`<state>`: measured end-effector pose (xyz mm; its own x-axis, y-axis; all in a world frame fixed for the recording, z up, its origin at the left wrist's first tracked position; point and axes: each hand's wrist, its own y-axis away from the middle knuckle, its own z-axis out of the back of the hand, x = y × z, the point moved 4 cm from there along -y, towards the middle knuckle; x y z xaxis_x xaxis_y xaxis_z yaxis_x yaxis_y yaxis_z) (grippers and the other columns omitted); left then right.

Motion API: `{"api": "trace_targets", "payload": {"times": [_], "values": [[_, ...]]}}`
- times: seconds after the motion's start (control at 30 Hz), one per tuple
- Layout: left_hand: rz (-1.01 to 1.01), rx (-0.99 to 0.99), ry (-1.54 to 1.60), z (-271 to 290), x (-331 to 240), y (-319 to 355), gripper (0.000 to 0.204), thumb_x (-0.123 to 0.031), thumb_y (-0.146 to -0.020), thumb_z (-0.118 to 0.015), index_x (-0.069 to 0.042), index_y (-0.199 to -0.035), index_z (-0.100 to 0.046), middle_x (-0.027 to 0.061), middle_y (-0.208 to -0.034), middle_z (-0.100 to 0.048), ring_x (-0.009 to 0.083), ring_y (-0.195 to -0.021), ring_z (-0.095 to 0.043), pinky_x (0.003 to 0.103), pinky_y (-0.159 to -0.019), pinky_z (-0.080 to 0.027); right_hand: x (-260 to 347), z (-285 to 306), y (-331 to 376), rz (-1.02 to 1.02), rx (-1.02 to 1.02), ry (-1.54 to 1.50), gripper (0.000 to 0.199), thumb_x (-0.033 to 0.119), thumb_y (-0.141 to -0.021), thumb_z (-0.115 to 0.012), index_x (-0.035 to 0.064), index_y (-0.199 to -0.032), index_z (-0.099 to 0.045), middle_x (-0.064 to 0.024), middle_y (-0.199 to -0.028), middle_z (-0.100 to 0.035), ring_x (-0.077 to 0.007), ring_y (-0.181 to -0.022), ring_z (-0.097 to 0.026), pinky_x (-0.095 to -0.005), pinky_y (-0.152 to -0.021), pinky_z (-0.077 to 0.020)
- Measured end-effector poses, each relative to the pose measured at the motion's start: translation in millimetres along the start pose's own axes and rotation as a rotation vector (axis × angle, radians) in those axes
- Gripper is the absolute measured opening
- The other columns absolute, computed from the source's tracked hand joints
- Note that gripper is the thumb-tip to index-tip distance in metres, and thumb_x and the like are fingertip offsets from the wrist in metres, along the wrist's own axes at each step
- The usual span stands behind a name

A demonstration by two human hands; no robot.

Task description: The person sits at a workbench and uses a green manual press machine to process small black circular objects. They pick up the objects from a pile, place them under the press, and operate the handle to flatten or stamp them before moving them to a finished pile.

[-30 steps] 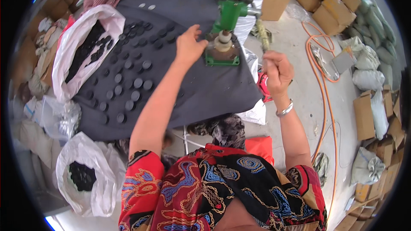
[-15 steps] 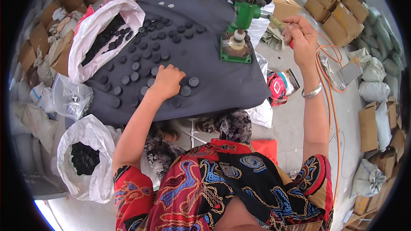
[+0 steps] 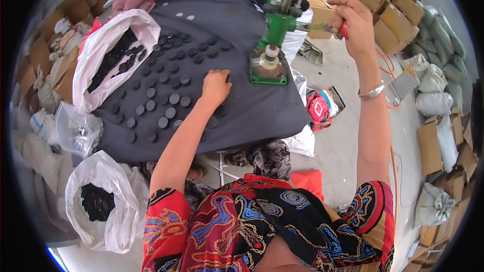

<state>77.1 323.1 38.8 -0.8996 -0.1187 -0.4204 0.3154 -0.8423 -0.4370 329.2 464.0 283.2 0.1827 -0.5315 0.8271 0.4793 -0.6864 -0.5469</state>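
"Dozens of black caps (image 3: 174,98) dot the dark cloth (image 3: 252,108); where's the one in hand?"

"In the left hand (image 3: 216,88), it seems: a dark cap (image 3: 229,77) at pinched fingertips, left of the green press (image 3: 276,31) and apart from it."

"What would do this well?"

"I'd say seat it flat and centred on the base (image 3: 268,80), then clear the fingers before the lever (image 3: 320,27) moves."

"And the arms?"

"Left forearm (image 3: 182,141) slants forward across the cloth; right forearm (image 3: 374,131) reaches farther out, the right hand (image 3: 357,27) curled round the lever's red knob (image 3: 344,29)."
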Motion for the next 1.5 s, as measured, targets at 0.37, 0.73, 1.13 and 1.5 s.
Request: {"api": "trace_targets", "payload": {"times": [0.37, 0.73, 1.13, 1.5], "values": [[0.103, -0.047, 0.333, -26.2, -69.1, -68.2, 0.084, -0.012, -0.069, -0.073, 0.000, -0.140, -0.031, 0.0210, -0.102, -0.066, 0.0356, -0.091, -0.064, 0.040, -0.081, -0.049, 0.1, 1.0, -3.6, 0.007, 0.017, 0.016, 0.022, 0.006, -0.082, -0.048, -0.0070, -0.096, -0.061, -0.0038, -0.056, -0.053, -0.0108, -0.049, -0.049, -0.0247, -0.050, -0.0404], [0.172, -0.133, 0.452, -58.5, -76.0, -79.6, 0.086, -0.013, -0.068, -0.078, 0.007, -0.137, -0.031, 0.0158, -0.108, -0.066, 0.0336, -0.103, -0.058, 0.041, -0.092, -0.044, 3.6, 0.8, -2.0, -0.024, -0.001, 0.049, 0.025, 0.005, -0.084, -0.046, -0.0093, -0.100, -0.058, -0.0031, -0.055, -0.051, -0.0114, -0.049, -0.047, -0.0276, -0.060, -0.0459], [0.182, -0.130, 0.572, -61.6, -73.1, -83.4, 0.086, -0.009, -0.067, -0.077, 0.008, -0.138, -0.033, 0.0189, -0.110, -0.066, 0.0276, -0.100, -0.065, 0.034, -0.088, -0.049, -17.4, -7.1, 53.6, 0.117, -0.084, 0.092, 0.018, 0.006, -0.083, -0.048, -0.0055, -0.090, -0.060, -0.0037, -0.055, -0.054, -0.0096, -0.048, -0.051, -0.0229, -0.047, -0.0390], [0.026, 0.184, 0.165, 68.4, -28.8, 2.3, 0.033, -0.010, -0.069, -0.069, -0.003, -0.101, -0.067, 0.0139, -0.097, -0.069, 0.0245, -0.087, -0.067, 0.035, -0.079, -0.052, -65.3, -15.4, 115.6, 0.252, -0.061, 0.352, 0.012, 0.000, -0.084, -0.051, 0.0007, -0.088, -0.061, -0.0016, -0.056, -0.053, -0.0074, -0.050, -0.052, -0.0230, -0.050, -0.0415]]}}
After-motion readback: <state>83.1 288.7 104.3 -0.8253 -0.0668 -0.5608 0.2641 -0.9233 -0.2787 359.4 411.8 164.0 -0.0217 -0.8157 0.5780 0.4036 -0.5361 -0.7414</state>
